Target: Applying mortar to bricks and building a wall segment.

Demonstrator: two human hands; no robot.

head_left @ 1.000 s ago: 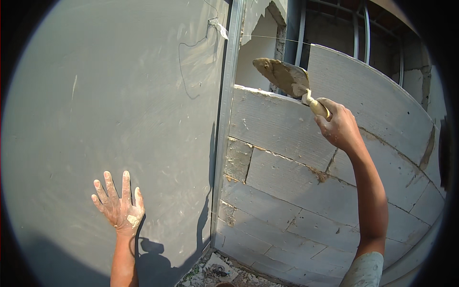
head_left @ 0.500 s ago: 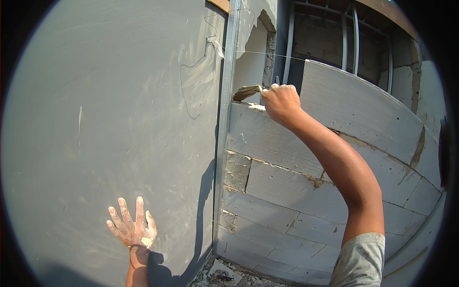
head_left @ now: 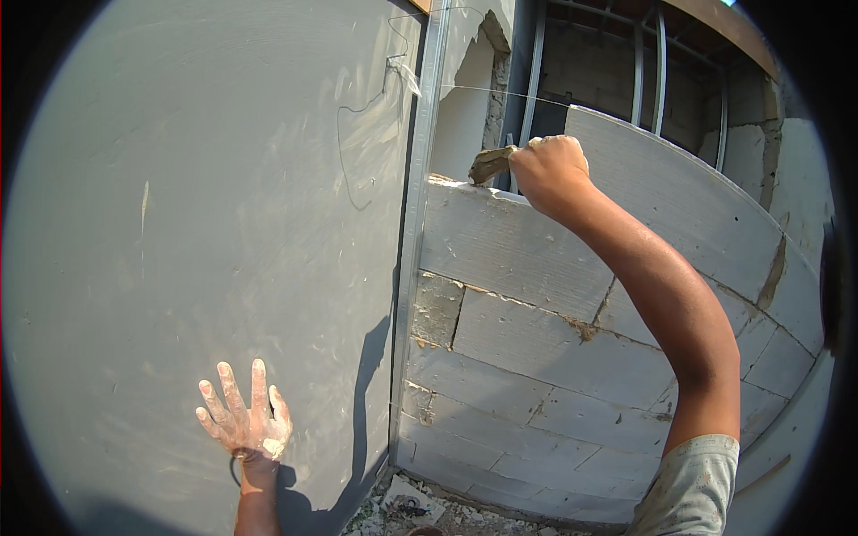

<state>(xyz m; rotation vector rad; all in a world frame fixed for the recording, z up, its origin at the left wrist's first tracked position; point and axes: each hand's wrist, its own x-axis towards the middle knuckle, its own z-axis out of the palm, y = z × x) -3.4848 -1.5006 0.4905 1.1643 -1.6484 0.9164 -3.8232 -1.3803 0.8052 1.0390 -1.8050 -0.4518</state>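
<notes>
My left hand [head_left: 245, 413] rests against the smooth grey wall panel [head_left: 223, 223], fingers spread and dusted white. Up at the block wall, my right hand [head_left: 550, 170] is closed in a fist around the handle of a trowel [head_left: 489, 165]. Its blade is caked with mortar and sits at the top edge of a pale block [head_left: 509, 241], left of a taller block [head_left: 661, 179]. Most of the handle is hidden by my fingers. Whitish material lies along that top edge near the blade.
A metal channel [head_left: 413, 223] stands upright where panel and blocks meet. A thin string [head_left: 505, 92] runs across to the taller block. Loose wire [head_left: 340, 143] hangs on the panel. Behind are metal studs [head_left: 660, 76] and a broken-edged opening [head_left: 469, 98]. Rubble [head_left: 407, 505] lies at the base.
My right hand has moved to the right along the block's top edge with the trowel. My left hand stays on the panel. The view has shifted slightly.
</notes>
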